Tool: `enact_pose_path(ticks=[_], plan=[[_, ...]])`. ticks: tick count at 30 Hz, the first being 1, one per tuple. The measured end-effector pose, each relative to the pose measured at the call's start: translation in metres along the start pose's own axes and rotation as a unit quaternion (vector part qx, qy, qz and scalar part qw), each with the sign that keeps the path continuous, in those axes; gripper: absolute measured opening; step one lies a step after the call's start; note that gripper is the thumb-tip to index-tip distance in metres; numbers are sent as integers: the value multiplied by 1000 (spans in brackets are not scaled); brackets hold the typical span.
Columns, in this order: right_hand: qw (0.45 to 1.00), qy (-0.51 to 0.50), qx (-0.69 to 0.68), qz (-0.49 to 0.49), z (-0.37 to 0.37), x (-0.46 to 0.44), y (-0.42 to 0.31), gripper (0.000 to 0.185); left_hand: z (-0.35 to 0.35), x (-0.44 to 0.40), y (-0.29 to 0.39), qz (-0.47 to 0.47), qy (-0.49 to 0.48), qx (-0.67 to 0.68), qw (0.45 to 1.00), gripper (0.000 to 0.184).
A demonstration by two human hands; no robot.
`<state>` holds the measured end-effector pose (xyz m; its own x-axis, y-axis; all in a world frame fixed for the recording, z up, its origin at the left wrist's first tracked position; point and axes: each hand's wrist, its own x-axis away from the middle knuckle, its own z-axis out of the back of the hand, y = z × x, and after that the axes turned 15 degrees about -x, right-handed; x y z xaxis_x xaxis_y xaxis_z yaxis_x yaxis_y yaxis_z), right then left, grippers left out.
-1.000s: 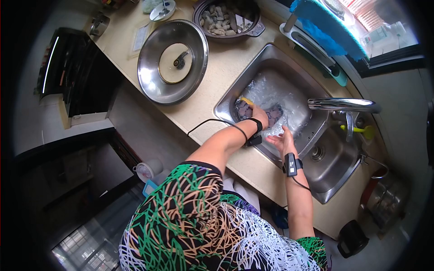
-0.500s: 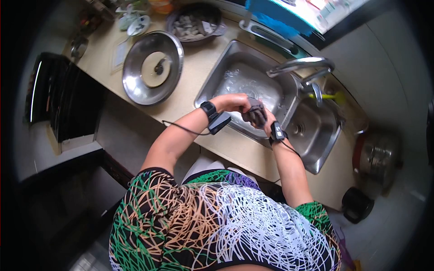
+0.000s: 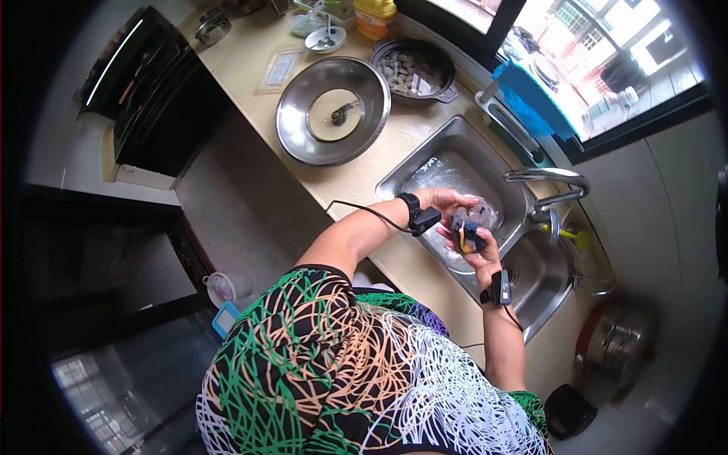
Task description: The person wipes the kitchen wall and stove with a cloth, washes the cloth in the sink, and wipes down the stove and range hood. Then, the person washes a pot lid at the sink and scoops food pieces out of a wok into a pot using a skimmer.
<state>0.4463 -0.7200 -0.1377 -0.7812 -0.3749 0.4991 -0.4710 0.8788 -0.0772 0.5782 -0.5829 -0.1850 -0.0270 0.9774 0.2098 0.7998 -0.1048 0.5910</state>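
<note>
The bare left grip (image 3: 453, 200) is closed on the upper part of a wet, bunched cloth (image 3: 475, 214), and the bare right grip (image 3: 483, 254) is curled around its lower part, with fingers on both sides of the material. The cloth is grey-mauve, with a dark blue section and a yellow section at the right palm; its full outline is hidden by the hands. Both grips and the cloth are positioned above the large basin (image 3: 393, 176) of a double sink, close to the divider beside the small basin (image 3: 547, 267). Moving water is visible in the large basin. The chrome faucet (image 3: 550, 173) stands at the rear of the sink, its spout apart from the hands. Each wrist carries a black strapped device, the left unit (image 3: 425, 221) and the right unit (image 3: 498, 290), both with a cable. On the desk (image 3: 343, 183), to the left of the sink, rests a wide stainless-steel bowl (image 3: 296, 115) with a pale round centre and a small dark part. Behind it stand a dark pot (image 3: 447, 95) holding pale lumps, a white dish (image 3: 316, 45) with a spoon, and a yellow container (image 3: 376, 18). Blue material (image 3: 532, 100) hangs by the window, and a lime-green utensil (image 3: 581, 240) lies beside the faucet.
</note>
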Motion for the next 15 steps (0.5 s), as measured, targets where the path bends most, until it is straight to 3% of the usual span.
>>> enact_pose_path(ticks=[1,3,4,8,12,15], plan=[[1000,-9,-5,5,0,1,0,76,-10,5,-3,-44,-14,42,998,49],[997,6,-74,-12,4,6,2,72,-8,2,-6,-90,-21,-28,995,48],[994,6,-108,-36,10,8,1,67,-7,-4,-5,-75,8,-107,991,45],[982,0,-148,-120,12,11,-6,56,-19,-19,-3,-61,142,-129,979,29],[983,125,90,-103,9,-4,-21,28,-17,-37,-8,-39,226,-178,957,29],[942,238,238,-11,18,-15,-20,18,-4,-57,-20,-75,262,-201,941,33]])
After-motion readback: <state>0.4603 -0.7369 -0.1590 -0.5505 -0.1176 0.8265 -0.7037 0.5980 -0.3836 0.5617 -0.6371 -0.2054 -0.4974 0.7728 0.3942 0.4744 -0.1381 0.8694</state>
